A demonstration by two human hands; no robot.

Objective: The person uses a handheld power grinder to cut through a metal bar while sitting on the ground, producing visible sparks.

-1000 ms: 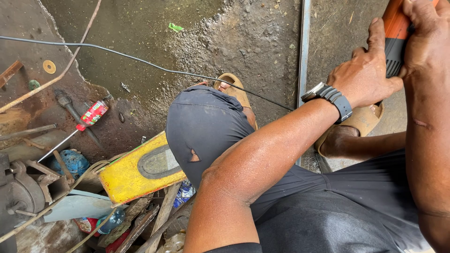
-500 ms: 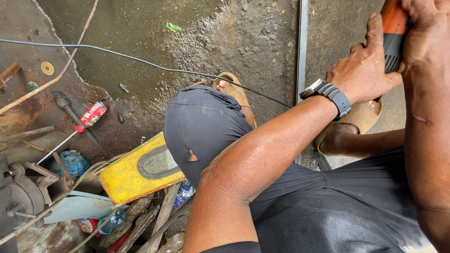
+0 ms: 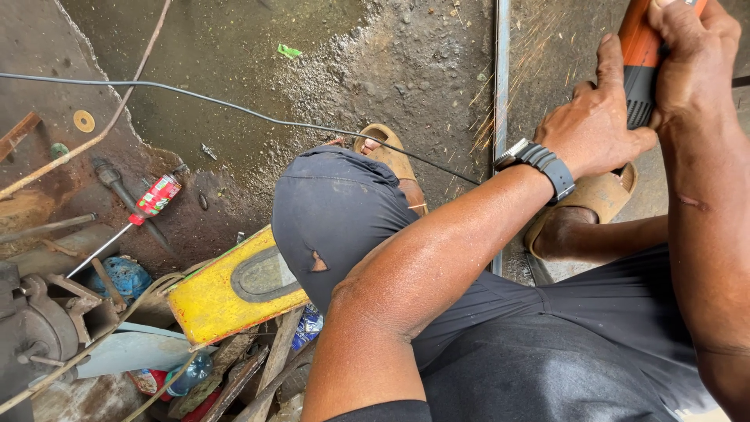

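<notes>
Both of my hands grip an orange and black power tool point(image 3: 639, 59) at the upper right. My left hand point(image 3: 595, 117), with a black wristwatch point(image 3: 539, 162) on the wrist, wraps its black grip from the left. My right hand point(image 3: 691, 55) closes over it from above. The tool's working end is hidden behind my hands. Orange sparks scatter across the ground around a long thin metal bar point(image 3: 501, 94) that runs straight down the concrete floor just left of my hands. My knee in dark shorts point(image 3: 336, 211) sits below, and my feet wear tan sandals point(image 3: 598, 195).
A black cable point(image 3: 195, 98) crosses the wet concrete. A yellow spirit level point(image 3: 234, 285) lies at the lower left among scrap wood, a plastic bottle and metal parts. A red-handled screwdriver point(image 3: 152, 199) lies further left. A grey machine part point(image 3: 31, 328) sits at the left edge.
Sparks now fly around the metal bar where none showed before. The view has shifted slightly; my hands keep their hold on the tool.
</notes>
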